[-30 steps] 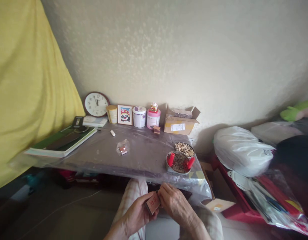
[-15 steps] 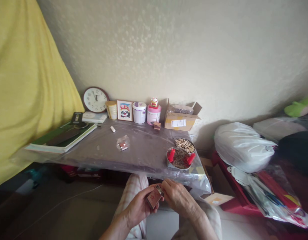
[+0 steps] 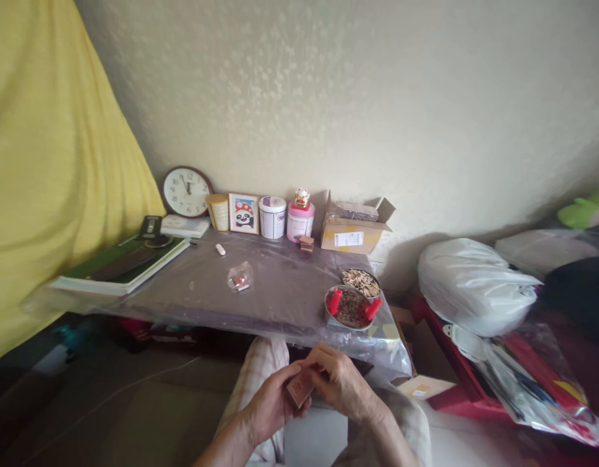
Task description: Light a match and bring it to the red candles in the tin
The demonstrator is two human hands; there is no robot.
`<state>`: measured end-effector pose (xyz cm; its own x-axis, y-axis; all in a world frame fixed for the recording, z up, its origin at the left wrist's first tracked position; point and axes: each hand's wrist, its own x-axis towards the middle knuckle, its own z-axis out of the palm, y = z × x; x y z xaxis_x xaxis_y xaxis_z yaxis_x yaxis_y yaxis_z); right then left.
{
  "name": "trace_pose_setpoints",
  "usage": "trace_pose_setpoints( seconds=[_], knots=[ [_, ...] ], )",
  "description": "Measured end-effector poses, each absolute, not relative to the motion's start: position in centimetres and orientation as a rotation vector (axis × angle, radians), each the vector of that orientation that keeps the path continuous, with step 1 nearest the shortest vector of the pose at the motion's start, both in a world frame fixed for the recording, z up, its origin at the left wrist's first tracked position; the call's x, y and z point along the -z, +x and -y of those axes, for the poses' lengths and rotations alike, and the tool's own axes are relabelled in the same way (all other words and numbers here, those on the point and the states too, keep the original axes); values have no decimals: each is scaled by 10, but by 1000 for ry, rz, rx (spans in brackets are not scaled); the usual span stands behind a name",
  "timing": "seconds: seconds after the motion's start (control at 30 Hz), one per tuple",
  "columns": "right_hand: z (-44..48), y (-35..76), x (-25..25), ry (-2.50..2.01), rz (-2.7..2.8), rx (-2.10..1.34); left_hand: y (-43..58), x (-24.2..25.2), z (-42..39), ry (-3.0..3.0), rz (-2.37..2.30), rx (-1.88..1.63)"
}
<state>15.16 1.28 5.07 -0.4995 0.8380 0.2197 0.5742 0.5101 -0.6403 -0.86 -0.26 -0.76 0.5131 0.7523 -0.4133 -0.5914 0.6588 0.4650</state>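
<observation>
Far left, you've got a yellow curtain (image 3: 60, 162) draping down beside the worktop (image 3: 280, 279), which wears a glossy clear plastic sheet, rumpled at the near edge. On its left end lies a big green-covered book (image 3: 117, 264); behind that, a round clock (image 3: 186, 192) leans on the pale, blotchy wall (image 3: 299, 91). Moving along, a yellow cup (image 3: 218, 213), a framed panda picture (image 3: 244, 213) and a white tin (image 3: 272, 217) line the back, with a clear packet (image 3: 241, 277) out front. Below the near edge, over your lap, your left hand (image 3: 270, 399) is clamped round a small brown box (image 3: 299, 389); your right hand (image 3: 345, 376) meets it at the box's upper end, though whether those fingers grip it you can't tell. Right of centre, an open carton (image 3: 352, 230) sits against the wall, two round containers near the corner, and past them a white bag (image 3: 477, 285) bulges over a red bin (image 3: 455, 402).
</observation>
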Motion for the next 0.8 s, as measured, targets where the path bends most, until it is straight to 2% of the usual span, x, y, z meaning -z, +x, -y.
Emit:
trace_pose_setpoints(
  seconds=[0.2,0.47,0.7,0.8],
  knots=[
    [-12,152,-38,-1193,1850,-992,-10,1,2,261,-617,-851],
    [-9,153,-30,-1186,1799,-939,-12,-4,3,265,-613,-855],
    [-9,162,-24,-1112,1230,-1037,-14,-11,-1,287,-615,-876],
    [-5,162,-16,-1124,1203,-998,-14,-14,-2,273,-602,-901]
  ],
)
